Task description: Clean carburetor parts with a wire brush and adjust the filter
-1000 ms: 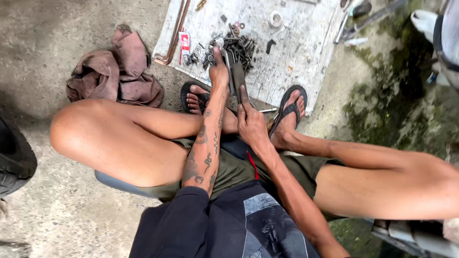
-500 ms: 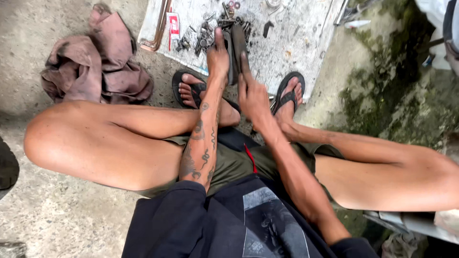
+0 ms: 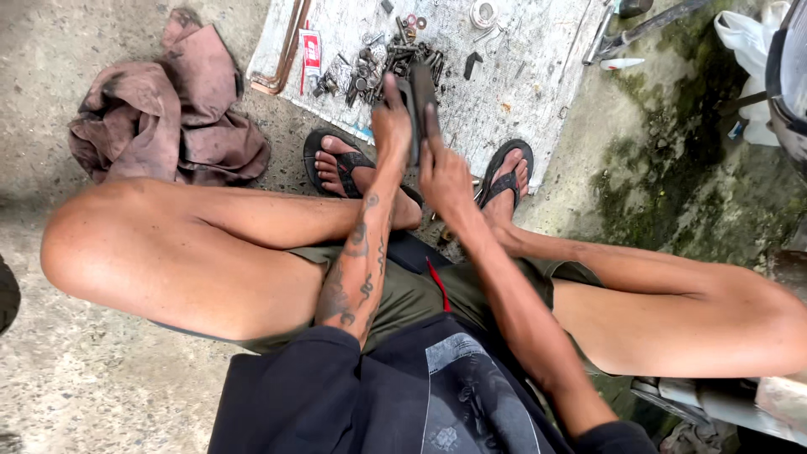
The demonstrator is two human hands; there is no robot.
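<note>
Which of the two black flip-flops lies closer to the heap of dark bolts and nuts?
The black flip-flop on the left foot, just below the heap of dark bolts and nuts; the other flip-flop lies further right.

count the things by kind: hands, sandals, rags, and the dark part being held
hands: 2, left hand and right hand
dark flat metal part: 1
black sandals: 2, and
brown rag: 1
total: 6
</note>
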